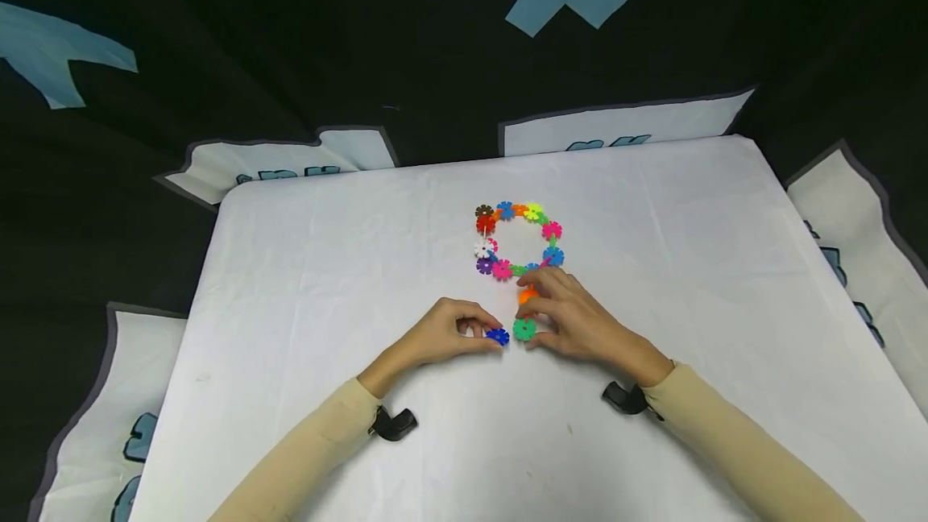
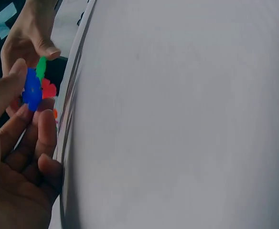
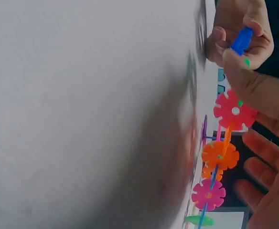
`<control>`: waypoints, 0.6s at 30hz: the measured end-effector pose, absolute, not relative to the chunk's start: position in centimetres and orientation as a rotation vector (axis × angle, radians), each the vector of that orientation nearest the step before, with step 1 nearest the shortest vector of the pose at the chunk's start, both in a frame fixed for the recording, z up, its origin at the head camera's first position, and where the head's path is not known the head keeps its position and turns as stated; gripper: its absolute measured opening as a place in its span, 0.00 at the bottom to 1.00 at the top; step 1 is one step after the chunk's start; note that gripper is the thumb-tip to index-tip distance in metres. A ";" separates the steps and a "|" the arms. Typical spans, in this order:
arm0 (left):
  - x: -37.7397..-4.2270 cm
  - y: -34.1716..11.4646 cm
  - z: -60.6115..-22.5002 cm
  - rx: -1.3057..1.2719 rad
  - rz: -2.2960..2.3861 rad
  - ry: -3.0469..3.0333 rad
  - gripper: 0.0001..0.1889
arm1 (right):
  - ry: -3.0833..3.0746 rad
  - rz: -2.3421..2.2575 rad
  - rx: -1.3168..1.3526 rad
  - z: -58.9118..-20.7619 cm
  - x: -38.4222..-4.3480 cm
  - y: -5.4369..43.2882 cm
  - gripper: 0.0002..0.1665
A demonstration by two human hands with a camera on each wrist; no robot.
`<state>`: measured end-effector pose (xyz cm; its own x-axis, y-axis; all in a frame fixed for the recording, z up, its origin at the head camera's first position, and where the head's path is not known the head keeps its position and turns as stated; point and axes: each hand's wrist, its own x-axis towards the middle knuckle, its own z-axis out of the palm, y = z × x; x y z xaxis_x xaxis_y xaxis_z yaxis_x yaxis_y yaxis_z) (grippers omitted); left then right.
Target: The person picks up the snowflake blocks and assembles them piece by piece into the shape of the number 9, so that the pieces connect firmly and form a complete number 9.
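Note:
My left hand (image 1: 449, 333) pinches a blue notched snowflake disc (image 1: 498, 337) between thumb and fingertips. Just right of it, a green snowflake disc (image 1: 524, 329) is pinched by my right hand (image 1: 576, 321), at the near end of a linked chain. In the left wrist view the blue disc (image 2: 32, 90) overlaps the green disc (image 2: 41, 69), with a red-pink disc (image 2: 48, 89) behind. The right wrist view shows a pink disc (image 3: 228, 110), an orange disc (image 3: 220, 155) and a magenta disc (image 3: 209, 194) joined along the chain. Right fingers partly hide the chain from above.
Beyond my hands, a ring of linked multicoloured discs (image 1: 552, 230) lies on the white-covered table (image 1: 348, 264), the chain leading up to its near side. Dark cloth (image 1: 435, 63) with pale blue shapes hangs past the far table edge. A black strap piece sits at each wrist.

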<state>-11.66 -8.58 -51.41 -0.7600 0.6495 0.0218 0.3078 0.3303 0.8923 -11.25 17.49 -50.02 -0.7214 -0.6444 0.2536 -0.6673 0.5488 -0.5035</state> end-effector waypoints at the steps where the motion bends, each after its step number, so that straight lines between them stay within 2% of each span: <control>1: -11.6 -8.4 -51.4 0.842 1.403 2.262 0.12 | -2.717 0.924 1.179 -50.0 -11.4 17.6 0.21; 9: -11.0 -7.2 -51.3 0.746 1.432 2.229 0.13 | -2.679 0.902 1.308 -50.0 -11.8 17.5 0.21; 14: -10.7 -7.4 -51.3 0.586 1.520 2.182 0.11 | -2.674 0.868 1.319 -50.2 -11.7 17.8 0.22; 18: -10.7 -7.5 -51.7 0.572 1.576 2.148 0.11 | -2.661 0.877 1.312 -50.4 -11.6 17.6 0.22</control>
